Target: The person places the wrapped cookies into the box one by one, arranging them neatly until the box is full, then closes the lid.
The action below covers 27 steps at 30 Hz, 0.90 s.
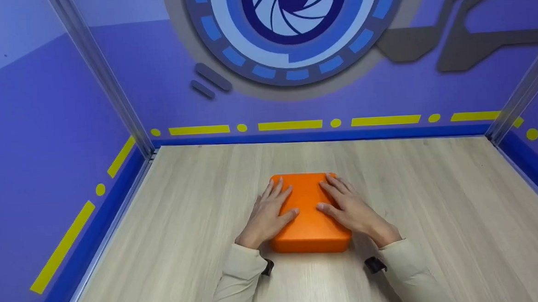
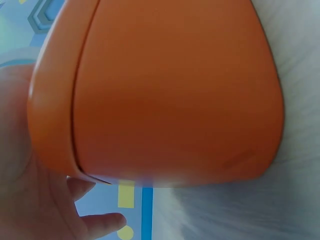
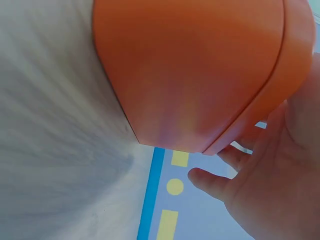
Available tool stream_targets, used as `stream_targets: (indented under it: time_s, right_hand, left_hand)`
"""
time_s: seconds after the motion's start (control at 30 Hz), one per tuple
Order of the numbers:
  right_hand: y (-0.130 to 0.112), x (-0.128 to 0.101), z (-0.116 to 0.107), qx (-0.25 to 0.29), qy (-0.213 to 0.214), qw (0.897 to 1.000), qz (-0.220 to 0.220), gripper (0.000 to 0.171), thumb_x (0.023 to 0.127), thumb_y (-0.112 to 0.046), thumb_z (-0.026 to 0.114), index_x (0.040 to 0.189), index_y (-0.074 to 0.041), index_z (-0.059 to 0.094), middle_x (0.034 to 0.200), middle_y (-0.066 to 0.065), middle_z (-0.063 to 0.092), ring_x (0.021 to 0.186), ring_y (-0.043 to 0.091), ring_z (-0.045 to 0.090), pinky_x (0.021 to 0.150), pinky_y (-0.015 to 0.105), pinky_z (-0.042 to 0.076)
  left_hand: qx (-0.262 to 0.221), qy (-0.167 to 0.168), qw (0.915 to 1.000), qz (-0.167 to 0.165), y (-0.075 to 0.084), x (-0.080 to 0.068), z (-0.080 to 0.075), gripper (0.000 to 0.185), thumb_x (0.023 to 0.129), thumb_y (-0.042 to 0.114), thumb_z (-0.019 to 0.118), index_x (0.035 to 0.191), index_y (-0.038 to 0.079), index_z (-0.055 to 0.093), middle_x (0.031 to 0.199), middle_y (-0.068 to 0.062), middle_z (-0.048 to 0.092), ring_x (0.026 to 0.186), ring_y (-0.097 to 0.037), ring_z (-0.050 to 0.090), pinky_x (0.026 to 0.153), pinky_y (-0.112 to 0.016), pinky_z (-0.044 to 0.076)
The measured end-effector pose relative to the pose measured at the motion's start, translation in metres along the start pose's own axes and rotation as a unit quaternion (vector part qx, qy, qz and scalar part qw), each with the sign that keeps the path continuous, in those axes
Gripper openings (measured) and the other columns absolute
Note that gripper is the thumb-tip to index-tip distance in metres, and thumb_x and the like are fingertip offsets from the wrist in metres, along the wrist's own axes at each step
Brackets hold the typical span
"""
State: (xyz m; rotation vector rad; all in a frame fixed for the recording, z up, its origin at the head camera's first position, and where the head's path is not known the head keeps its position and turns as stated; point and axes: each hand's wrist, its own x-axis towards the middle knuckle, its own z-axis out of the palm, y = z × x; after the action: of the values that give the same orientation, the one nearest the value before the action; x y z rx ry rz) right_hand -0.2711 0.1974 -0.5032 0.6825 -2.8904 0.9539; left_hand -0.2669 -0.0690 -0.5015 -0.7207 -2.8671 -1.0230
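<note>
An orange lidded box [image 1: 308, 213] with rounded corners stands on the wooden table, its lid on top. My left hand [image 1: 268, 215] rests on the lid's left side, fingers extended and spread, thumb pointing inward. Across from it, my right hand [image 1: 351, 210] lies on the right side of the lid in much the same way. In the left wrist view, a thin seam separates the lid [image 2: 57, 110] from the box body [image 2: 175, 95]. The right wrist view shows the box wall [image 3: 185, 70] with the right hand [image 3: 275, 180] along the lid edge.
Light wood-grain table [image 1: 197, 196] surrounds the box. Blue and purple printed panels [image 1: 123, 85] with yellow dashes enclose it at the back and both sides, joined by metal corner posts [image 1: 103, 72]. Dark bands [image 1: 375, 264] show at both sleeve cuffs.
</note>
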Motion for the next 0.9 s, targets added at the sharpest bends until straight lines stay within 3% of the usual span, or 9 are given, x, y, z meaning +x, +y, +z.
stream_targets:
  time_s: [0.67, 0.9]
  right_hand:
    - [0.006, 0.003, 0.002, 0.029, 0.005, 1.000, -0.004, 0.076, 0.106, -0.052, 0.060, 0.165, -0.008, 0.040, 0.175, 0.014, 0.022, 0.160, 0.039, 0.013, 0.124, 0.065, 0.016]
    - [0.002, -0.016, -0.008, 0.068, -0.013, 0.998, -0.012, 0.076, 0.102, -0.050, 0.068, 0.163, -0.011, 0.044, 0.174, 0.008, 0.026, 0.160, 0.038, 0.015, 0.123, 0.066, 0.018]
  left_hand:
    - [0.000, 0.013, 0.9999, -0.004, -0.004, 0.003, -0.001, 0.066, 0.104, 0.043, 0.064, 0.160, 0.010, 0.050, 0.172, -0.011, 0.030, 0.161, -0.034, 0.017, 0.120, -0.072, 0.020]
    - [-0.037, -0.010, 0.9990, 0.021, -0.005, -0.016, -0.016, 0.064, 0.103, 0.034, 0.070, 0.157, 0.006, 0.052, 0.171, -0.011, 0.033, 0.160, -0.033, 0.019, 0.125, -0.059, 0.021]
